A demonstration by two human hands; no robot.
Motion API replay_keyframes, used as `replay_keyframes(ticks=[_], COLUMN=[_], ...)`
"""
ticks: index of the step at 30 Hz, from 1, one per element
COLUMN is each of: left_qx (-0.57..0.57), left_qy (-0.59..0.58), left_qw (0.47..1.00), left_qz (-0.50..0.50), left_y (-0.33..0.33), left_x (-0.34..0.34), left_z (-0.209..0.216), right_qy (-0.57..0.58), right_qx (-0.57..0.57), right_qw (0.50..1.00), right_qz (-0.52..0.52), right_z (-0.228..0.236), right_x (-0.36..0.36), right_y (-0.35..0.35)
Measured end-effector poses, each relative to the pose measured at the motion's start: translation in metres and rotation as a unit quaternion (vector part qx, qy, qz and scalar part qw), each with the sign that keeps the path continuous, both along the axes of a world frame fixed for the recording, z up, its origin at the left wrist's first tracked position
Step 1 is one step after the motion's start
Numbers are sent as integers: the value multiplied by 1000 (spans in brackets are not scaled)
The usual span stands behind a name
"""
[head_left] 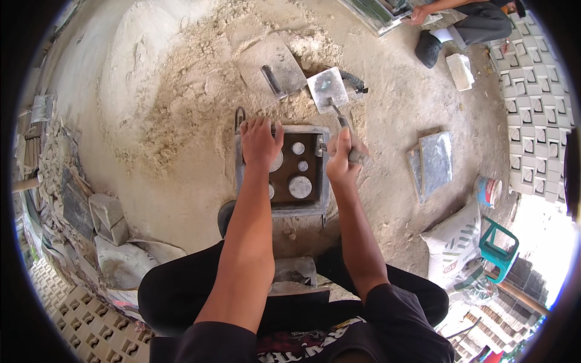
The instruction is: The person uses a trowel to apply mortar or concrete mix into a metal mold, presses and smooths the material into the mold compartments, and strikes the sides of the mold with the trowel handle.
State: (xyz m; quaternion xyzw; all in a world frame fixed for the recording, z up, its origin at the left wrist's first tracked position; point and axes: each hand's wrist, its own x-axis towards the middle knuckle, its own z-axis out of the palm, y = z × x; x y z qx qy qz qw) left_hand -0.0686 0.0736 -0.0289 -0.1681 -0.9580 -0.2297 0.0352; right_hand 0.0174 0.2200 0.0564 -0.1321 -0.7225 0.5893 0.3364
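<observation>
A square metal mould (322, 175) with a dark brown floor and several round grey studs lies on the sandy ground in front of me. My left hand (260, 142) rests flat on its far left corner, fingers spread. My right hand (342, 158) is closed around the handle of a trowel (328, 88) at the mould's right rim. The trowel's square grey blade points away from me and lies on the sand beyond the mould.
A second trowel (273, 68) lies on the sand pile behind. Flat slabs (434, 160) lie to the right, with a sack (457, 242), a green stool (499, 248) and a small can (488, 190). Another person (466, 24) sits at the far right. Patterned blocks (535, 97) are stacked around.
</observation>
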Motion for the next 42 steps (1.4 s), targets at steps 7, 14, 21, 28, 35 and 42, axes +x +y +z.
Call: replay_keyframes(ticks=[7,14,21,28,35,42], left_qx=[-5,-15,-6,0,-10,6], left_qy=[11,2,6,5,8,12], left_qw=[1000,1000,1000,1000,1000,1000], left_qz=[-1,13,11,11,7,4], left_y=[-2,-4,-4,-4,-1,-3], left_x=[3,-2,-2,-1,-2,0], left_z=[-1,-9,-6,-7,-3,-2], right_qy=[51,75,11,1,-22,-39], right_qx=[-45,-129,-147,-158,-88,-103], right_qw=[998,989,989,987,996,993], right_qz=[-14,-7,9,39,21,35], right_z=[17,21,25,19,12,7], right_x=[-6,-19,-15,-17,-22,-19], right_y=[-5,-4,-9,-6,-15,-24])
